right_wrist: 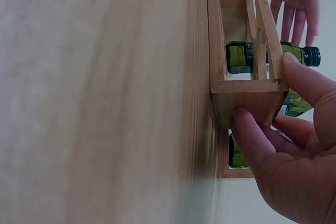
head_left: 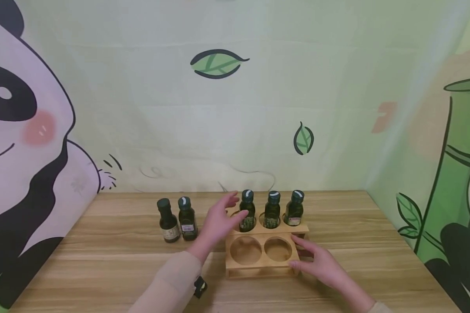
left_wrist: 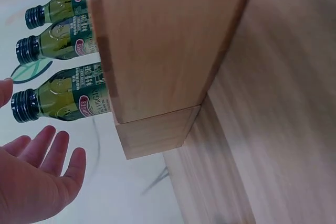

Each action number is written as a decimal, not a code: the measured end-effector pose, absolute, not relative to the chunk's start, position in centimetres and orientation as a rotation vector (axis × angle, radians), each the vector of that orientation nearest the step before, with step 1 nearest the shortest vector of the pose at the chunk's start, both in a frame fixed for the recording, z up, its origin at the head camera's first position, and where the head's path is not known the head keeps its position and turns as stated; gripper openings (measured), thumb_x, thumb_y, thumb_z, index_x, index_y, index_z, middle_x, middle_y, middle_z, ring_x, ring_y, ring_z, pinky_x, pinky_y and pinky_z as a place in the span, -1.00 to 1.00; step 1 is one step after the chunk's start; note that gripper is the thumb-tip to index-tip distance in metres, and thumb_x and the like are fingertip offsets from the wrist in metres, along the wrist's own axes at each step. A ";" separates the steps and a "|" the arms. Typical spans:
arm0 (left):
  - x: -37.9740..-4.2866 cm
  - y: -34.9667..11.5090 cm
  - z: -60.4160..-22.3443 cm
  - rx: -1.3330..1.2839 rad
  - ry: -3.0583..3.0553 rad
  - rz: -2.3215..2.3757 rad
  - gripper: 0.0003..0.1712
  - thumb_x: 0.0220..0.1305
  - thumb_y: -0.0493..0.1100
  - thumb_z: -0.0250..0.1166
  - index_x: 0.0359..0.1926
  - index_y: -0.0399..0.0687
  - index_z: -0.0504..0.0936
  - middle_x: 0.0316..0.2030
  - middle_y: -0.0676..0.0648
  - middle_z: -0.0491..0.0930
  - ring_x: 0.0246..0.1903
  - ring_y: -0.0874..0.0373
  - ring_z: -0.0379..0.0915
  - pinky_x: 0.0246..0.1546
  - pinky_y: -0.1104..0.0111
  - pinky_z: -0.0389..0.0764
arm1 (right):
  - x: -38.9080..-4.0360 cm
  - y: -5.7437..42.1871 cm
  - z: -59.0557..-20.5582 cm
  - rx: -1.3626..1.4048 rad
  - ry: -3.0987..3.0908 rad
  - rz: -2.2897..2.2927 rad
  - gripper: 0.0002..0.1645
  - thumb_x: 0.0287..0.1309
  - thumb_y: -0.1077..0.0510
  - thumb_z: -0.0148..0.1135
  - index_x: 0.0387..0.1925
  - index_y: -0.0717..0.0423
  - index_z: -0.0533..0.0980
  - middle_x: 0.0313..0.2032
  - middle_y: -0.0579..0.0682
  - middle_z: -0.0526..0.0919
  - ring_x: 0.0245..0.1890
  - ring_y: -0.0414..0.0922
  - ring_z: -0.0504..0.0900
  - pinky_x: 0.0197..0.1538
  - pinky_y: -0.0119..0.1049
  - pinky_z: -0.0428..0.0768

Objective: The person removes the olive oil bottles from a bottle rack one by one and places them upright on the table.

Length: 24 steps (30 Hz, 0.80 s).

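Note:
A two-tier wooden bottle rack (head_left: 262,270) stands on the table, three small dark green bottles of what looks like olive oil upright in its back row. The two round front holes are bare. At the leftmost racked bottle (head_left: 247,212), my left hand (head_left: 219,219) hovers, thumb and fingers spread about its cap; the left wrist view shows a gap between the fingers and that bottle (left_wrist: 63,95). My right hand (head_left: 319,264) grips the rack's front right end, thumb on the top edge and fingers against the side panel (right_wrist: 247,106).
Left of the rack stand two more bottles, a narrow-necked dark one (head_left: 169,221) and a green one (head_left: 188,219). A small black object (head_left: 199,287) lies partly behind the left sleeve. A printed cloth (head_left: 258,108) hangs behind the table.

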<state>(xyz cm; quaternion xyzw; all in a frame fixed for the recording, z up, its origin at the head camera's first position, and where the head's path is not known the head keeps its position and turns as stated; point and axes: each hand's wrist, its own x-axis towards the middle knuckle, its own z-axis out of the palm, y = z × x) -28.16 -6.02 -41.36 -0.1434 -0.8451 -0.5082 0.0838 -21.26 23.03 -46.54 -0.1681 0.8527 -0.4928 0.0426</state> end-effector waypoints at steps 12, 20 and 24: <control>-29.9 -5.6 -41.2 -0.384 -2.504 -1.708 -0.22 0.24 0.01 0.42 0.43 0.01 0.35 0.25 -0.16 0.49 0.26 -0.11 0.35 0.18 -0.03 0.44 | -21.3 23.0 -46.5 -0.486 2.615 -1.509 -0.08 0.10 0.07 0.47 0.38 0.35 0.28 0.30 0.42 0.34 0.13 0.29 0.53 0.00 -0.22 0.63; -30.6 -5.1 -41.4 -0.434 -2.457 -1.827 -0.26 0.21 -0.07 0.45 0.38 -0.05 0.42 0.24 -0.22 0.49 0.23 -0.18 0.37 0.18 -0.02 0.44 | -21.3 22.9 -46.5 -0.466 2.609 -1.513 -0.08 0.09 0.07 0.48 0.38 0.34 0.28 0.30 0.42 0.33 0.13 0.28 0.52 0.00 -0.22 0.63; -30.7 -5.0 -41.5 -0.433 -2.439 -1.876 -0.29 0.23 -0.09 0.44 0.37 -0.06 0.43 0.22 -0.22 0.50 0.23 -0.18 0.37 0.18 -0.02 0.44 | -21.2 23.0 -46.5 -0.501 2.590 -1.530 -0.09 0.11 0.11 0.46 0.38 0.38 0.26 0.30 0.45 0.31 0.13 0.30 0.52 -0.01 -0.22 0.63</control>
